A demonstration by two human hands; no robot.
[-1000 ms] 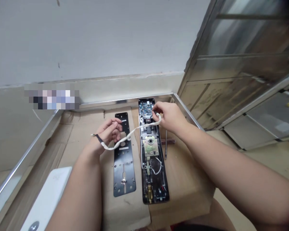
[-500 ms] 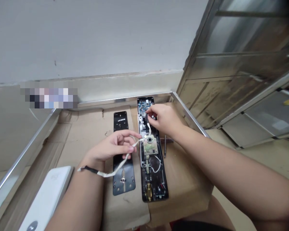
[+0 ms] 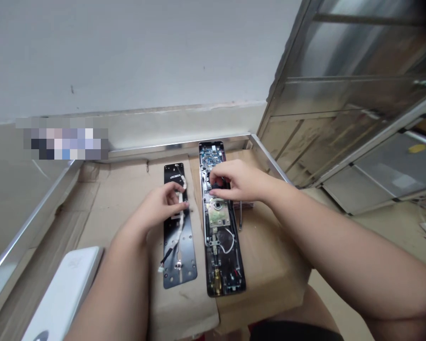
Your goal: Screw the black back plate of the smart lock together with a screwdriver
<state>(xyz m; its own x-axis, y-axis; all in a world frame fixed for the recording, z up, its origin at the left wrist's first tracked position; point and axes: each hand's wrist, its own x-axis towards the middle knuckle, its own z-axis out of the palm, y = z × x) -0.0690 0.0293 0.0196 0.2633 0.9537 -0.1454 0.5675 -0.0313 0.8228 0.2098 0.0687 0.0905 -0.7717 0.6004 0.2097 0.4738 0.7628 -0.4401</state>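
A black metal plate lies on the cardboard, with a white-sleeved cable stretched along it. The cable's lower end has a black section and a small white connector just past the plate's left edge. Over the plate, my left hand is beside the cable, thumb and index finger apart. To the right sits a long black housing with its inside exposed: a blue circuit board, a metal bracket and a brass-coloured fitting. My right hand is inside its middle, fingers curled at a dark part.
A white oblong device rests at the lower left. Beside the housing is a screwdriver-like metal shaft. Cardboard covers the table, which has a raised metal rim. A wall stands behind.
The white-sleeved cable has gone from above the housing onto the black plate, and my left hand has moved left and loosened on it. My right hand has shifted slightly down the housing.
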